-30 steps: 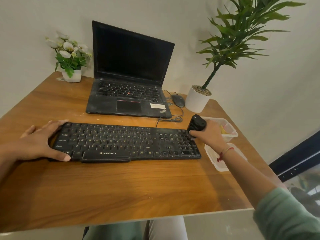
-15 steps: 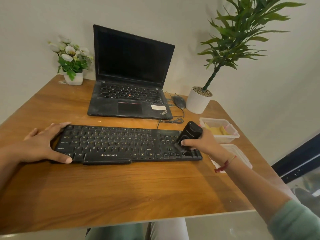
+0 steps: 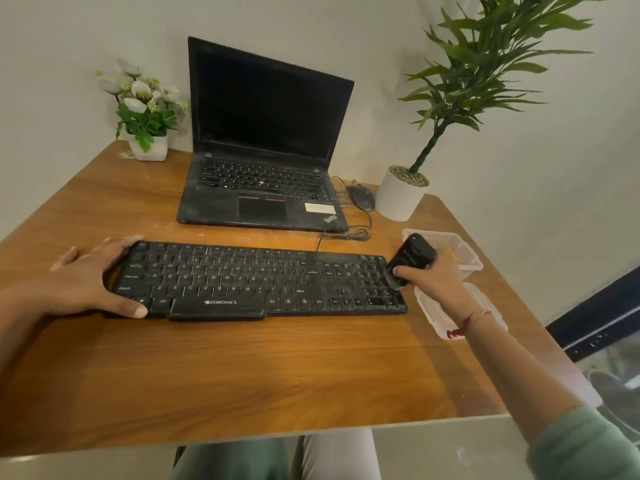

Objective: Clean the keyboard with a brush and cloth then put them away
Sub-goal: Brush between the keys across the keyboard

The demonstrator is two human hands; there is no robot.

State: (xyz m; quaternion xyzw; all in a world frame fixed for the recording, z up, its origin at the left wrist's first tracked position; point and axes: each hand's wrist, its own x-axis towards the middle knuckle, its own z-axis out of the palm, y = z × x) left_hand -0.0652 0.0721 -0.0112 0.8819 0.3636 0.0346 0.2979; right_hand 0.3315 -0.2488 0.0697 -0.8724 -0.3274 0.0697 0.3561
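A black Zebronics keyboard (image 3: 242,278) lies across the middle of the wooden table (image 3: 242,368). My left hand (image 3: 86,278) holds its left end, thumb at the front corner and fingers over the back corner. My right hand (image 3: 433,275) grips a black brush (image 3: 410,258) whose lower end is on the number pad at the keyboard's right end. Behind that hand stands a clear plastic box (image 3: 465,249) with something yellow inside; I cannot tell whether it is the cloth.
An open black laptop (image 3: 263,188) stands behind the keyboard, with a mouse (image 3: 362,197) and cable to its right. A white pot with a tall plant (image 3: 398,195) is at the back right, a flower pot (image 3: 149,147) at the back left. A clear lid (image 3: 436,313) lies under my right wrist.
My right hand swept the brush from the keyboard's top right corner down onto the number pad, then back toward the right edge. My left hand stayed on the left end.
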